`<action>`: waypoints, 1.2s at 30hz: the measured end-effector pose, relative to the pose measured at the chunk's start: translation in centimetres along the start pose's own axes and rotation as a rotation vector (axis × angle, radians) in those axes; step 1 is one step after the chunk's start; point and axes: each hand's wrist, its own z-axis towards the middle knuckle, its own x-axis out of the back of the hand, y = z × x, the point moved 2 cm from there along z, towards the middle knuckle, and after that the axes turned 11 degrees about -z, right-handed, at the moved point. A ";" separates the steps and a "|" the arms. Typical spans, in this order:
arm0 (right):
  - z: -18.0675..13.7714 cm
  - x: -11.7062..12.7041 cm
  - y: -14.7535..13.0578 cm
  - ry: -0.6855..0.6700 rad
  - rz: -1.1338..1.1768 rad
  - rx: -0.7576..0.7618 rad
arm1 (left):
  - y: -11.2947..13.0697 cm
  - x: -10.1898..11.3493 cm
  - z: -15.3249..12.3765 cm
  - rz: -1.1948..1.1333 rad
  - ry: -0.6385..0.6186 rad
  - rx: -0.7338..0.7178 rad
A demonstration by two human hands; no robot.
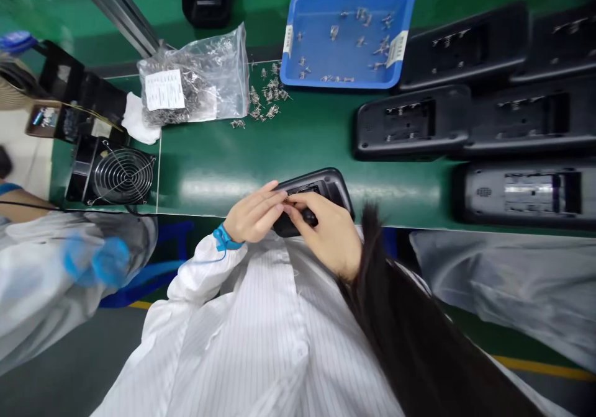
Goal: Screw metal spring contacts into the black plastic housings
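A black plastic housing [333,184] with a recessed battery compartment lies tilted at the table's front edge, partly covered by both hands. My left hand [255,213] rests over its left side, fingers stretched across it and the thumb hidden. Above the compartment, my right hand [328,228] is closed in a pinch, its fingertips meeting those of the left. A tiny metallic bit shows between the fingertips, too small to make out. Loose metal springs [272,91] lie in a heap beyond the hands, beside a clear plastic bag [200,82] of similar small metal parts.
A blue tray [349,82] holding scattered springs stands at the back. Several black housings [412,122] lie to the right. At left sit a fan with a wire guard [123,175] and a small box [44,119]. A co-worker's white sleeve [41,268] is at far left.
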 end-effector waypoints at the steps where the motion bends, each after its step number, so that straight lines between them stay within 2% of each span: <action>1: 0.0 0.1 -0.2 0.016 0.009 0.025 | 0.1 0.1 0.1 -0.004 -0.001 -0.007; 4: -0.1 0.5 -0.3 0.053 -0.009 0.072 | 0.5 0.6 0.5 -0.071 0.004 0.017; 9: -1.0 1.3 0.2 0.051 -0.166 0.089 | 0.8 0.8 1.6 -0.316 0.090 0.381; 16: -1.6 1.7 1.1 0.091 -0.332 0.099 | 0.2 -0.2 2.6 -0.667 -0.086 0.669; 19: -1.6 2.0 1.2 0.111 -0.332 0.165 | 0.1 -0.2 2.7 -0.727 -0.149 0.684; 21: -2.1 2.2 1.0 0.155 -0.297 0.201 | 0.2 -0.1 2.6 -0.663 -0.135 0.654; 25: -3.7 1.7 0.9 0.240 -0.332 0.201 | 0.7 -0.6 2.7 -0.299 -0.035 0.605; 28: -4.3 0.5 1.1 0.180 -0.440 0.218 | 0.5 -2.4 3.1 -0.129 -0.104 0.635; 32: -3.8 -0.2 1.3 0.102 -0.487 0.195 | -0.7 -4.3 3.5 -0.110 -0.149 0.676; 36: -3.2 -0.1 1.2 0.119 -0.461 0.202 | -1.6 -4.3 3.7 -0.165 -0.198 0.667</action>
